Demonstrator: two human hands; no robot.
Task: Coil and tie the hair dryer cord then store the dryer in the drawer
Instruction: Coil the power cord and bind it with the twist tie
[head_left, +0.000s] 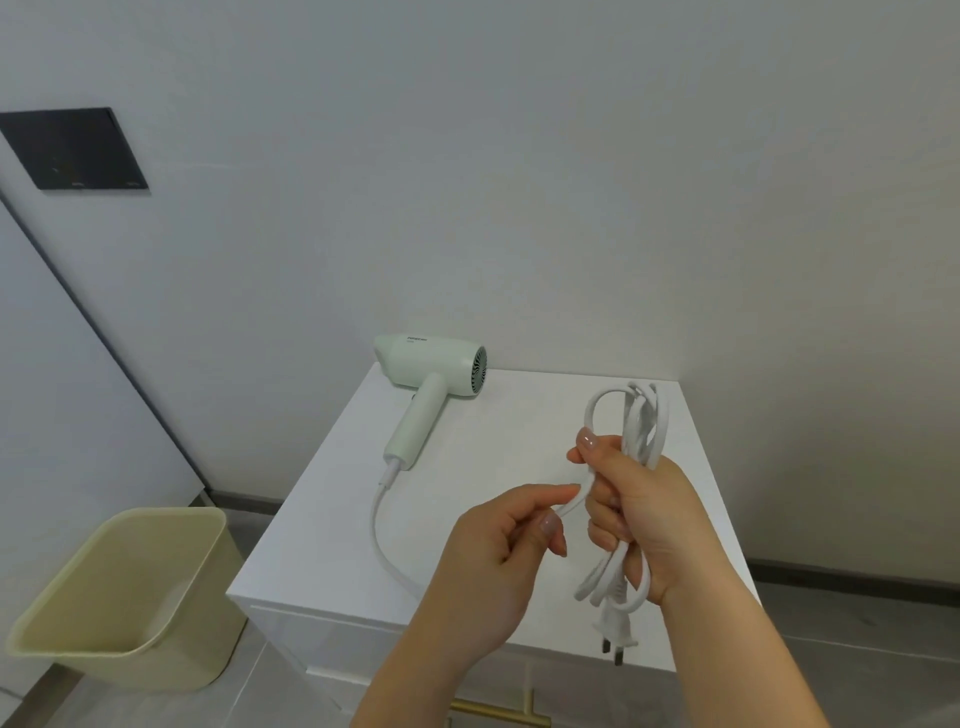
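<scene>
A pale green hair dryer (434, 379) lies on its side at the back left of the white cabinet top (519, 431), its handle pointing toward me. Its white cord (382, 525) runs from the handle down to my hands. My right hand (636, 514) grips a bundle of several cord loops (644, 421) upright above the cabinet. The plug (615, 631) hangs below that fist. My left hand (498, 561) pinches the free stretch of cord just left of the bundle.
A beige waste bin (124, 597) stands on the floor left of the cabinet. A gold drawer handle (498, 709) shows on the cabinet front under my arms. Behind is a plain wall with a dark panel (72, 148) at the upper left.
</scene>
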